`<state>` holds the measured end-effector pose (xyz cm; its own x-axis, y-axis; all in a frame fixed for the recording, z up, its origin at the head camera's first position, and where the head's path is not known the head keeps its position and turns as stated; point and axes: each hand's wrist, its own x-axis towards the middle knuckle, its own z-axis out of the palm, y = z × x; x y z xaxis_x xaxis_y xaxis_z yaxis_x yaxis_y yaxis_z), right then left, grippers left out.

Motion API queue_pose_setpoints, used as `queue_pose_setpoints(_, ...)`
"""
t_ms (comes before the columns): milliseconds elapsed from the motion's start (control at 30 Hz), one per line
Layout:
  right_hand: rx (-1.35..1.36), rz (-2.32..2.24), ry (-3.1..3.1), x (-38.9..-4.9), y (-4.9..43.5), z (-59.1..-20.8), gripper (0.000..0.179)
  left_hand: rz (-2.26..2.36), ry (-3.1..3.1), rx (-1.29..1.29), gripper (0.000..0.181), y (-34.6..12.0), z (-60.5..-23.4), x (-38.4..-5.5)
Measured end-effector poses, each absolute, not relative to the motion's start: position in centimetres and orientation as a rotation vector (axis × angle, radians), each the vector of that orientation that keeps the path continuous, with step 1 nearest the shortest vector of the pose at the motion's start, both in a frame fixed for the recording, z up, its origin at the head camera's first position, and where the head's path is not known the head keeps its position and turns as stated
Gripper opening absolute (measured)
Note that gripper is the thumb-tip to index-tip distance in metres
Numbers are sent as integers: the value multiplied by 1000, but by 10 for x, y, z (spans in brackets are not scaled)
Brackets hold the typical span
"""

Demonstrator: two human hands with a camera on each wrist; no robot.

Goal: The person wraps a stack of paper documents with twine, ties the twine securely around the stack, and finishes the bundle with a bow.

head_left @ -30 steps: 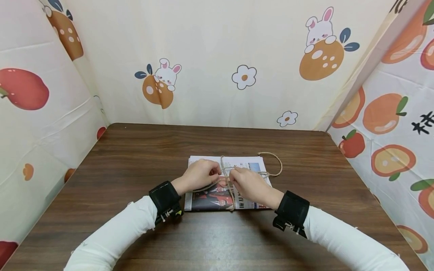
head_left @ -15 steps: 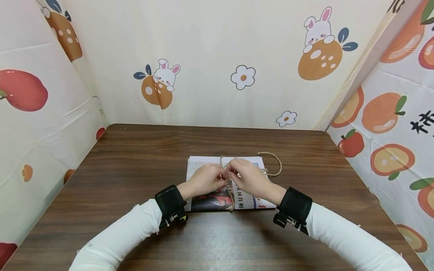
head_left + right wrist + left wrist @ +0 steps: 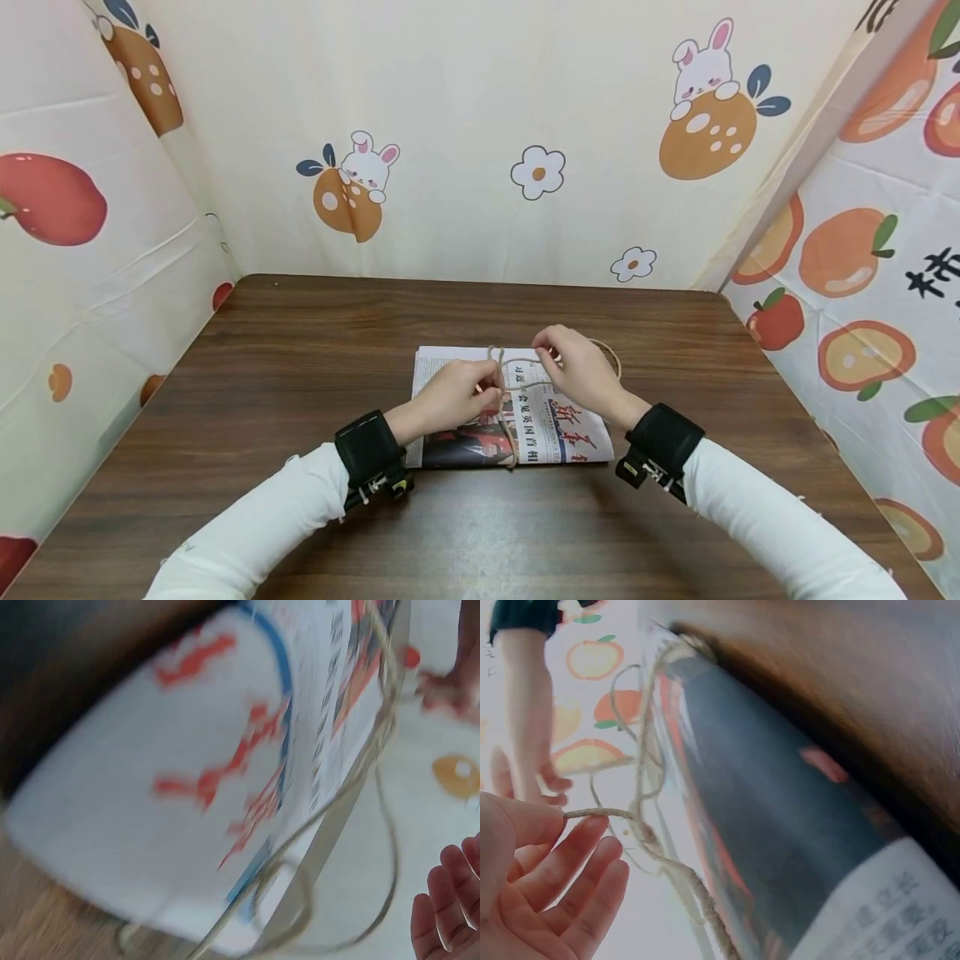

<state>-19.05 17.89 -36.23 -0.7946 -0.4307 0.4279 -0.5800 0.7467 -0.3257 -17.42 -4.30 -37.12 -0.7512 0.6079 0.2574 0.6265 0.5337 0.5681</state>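
A folded newspaper stack (image 3: pixel 542 429) lies on the table with twine (image 3: pixel 528 386) crossing its top. My left hand (image 3: pixel 456 398) is over the middle of the stack, and in the left wrist view its thumb and index finger pinch a strand of twine (image 3: pixel 604 813) beside the crossing; its other fingers are spread. My right hand (image 3: pixel 585 373) hovers over the far right part of the stack, fingers loosely bent near a loop of twine. In the right wrist view its fingers (image 3: pixel 448 907) show no strand between them, and its thumb is out of frame.
The brown wooden table (image 3: pixel 315 333) extends around the stack. A loose twine end curls beyond the far right corner of the newspaper. Printed cloth (image 3: pixel 450 100) hangs behind the table and along both sides. Each wrist wears a black band (image 3: pixel 367 454).
Both hands met over the twine crossing half a second ago. My right hand has since moved away to the right and back, while the left stays near the crossing. Twine loops now show between them.
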Motion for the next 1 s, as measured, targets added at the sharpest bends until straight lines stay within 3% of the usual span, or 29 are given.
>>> queue_pose_setpoints(433, 592, 529, -2782, -214, 237, -386, 12, -1116, -2645, -1108, 5, -51, -355, -167)
queue_pose_setpoints(767, 916, 399, -2827, -211, 251, -404, 7, -1159, -2534, -1142, 7, -56, -340, -161)
queue_pose_setpoints(1000, 900, 346, -2831, -208, 252, -410, 10, -1201, -2538, -1135, 7, -59, -335, -158)
